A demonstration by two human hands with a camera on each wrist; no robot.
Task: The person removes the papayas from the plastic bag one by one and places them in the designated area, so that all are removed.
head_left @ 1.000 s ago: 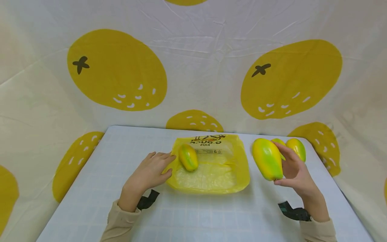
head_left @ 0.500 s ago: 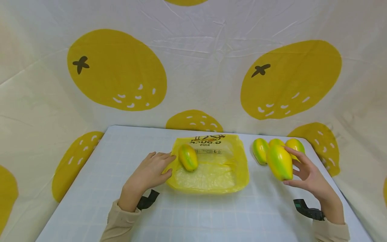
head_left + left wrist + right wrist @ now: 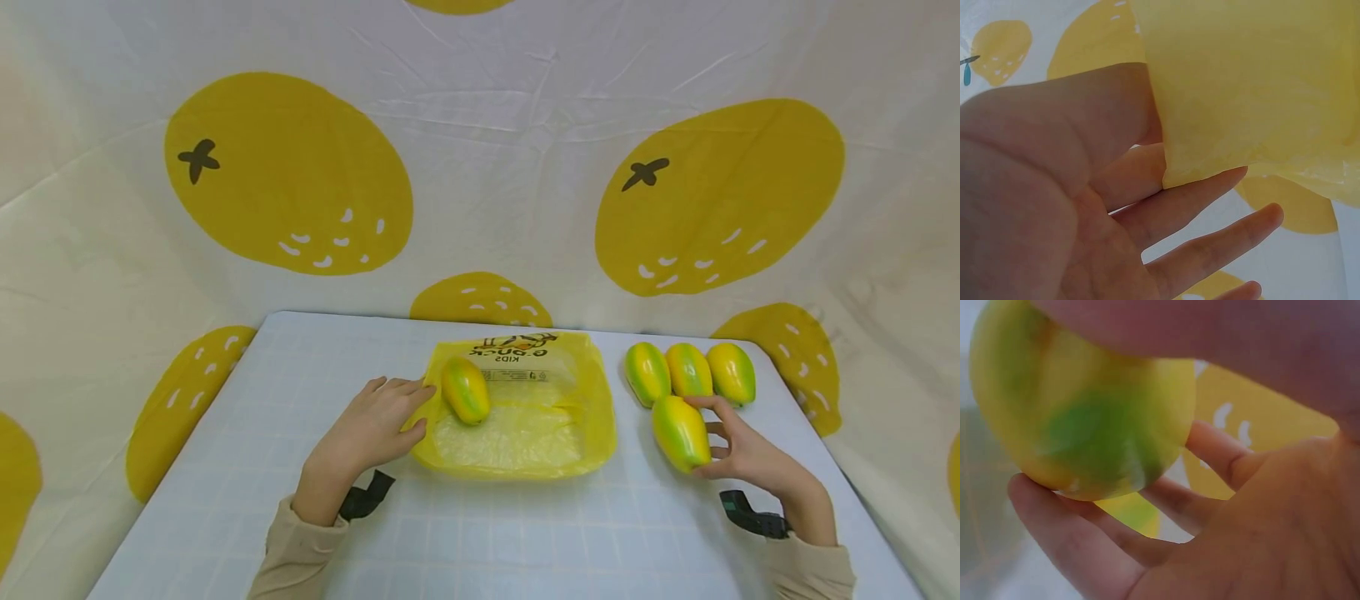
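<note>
A yellow-green papaya (image 3: 681,433) is between the thumb and fingers of my right hand (image 3: 742,446), in front of a row of similar papayas (image 3: 689,370). In the right wrist view, the curled fingers go round the held papaya (image 3: 1104,425). My left hand (image 3: 375,421) lies at the left edge of a yellow plastic bag (image 3: 517,437), fingers fairly straight and spread. Part of that hand is hidden behind the bag (image 3: 1247,94) in the left wrist view. One papaya (image 3: 465,392) lies on the left part of the bag.
The white table (image 3: 480,542) has a faint grid pattern. Behind and beside it hangs a pale cloth (image 3: 510,192) printed with large yellow fruit. Dark straps (image 3: 367,496) sit at both wrists.
My right hand has carried its papaya to the right, then down and nearer the front, uncovering the row behind. The left hand, bag and papaya on it stay put.
</note>
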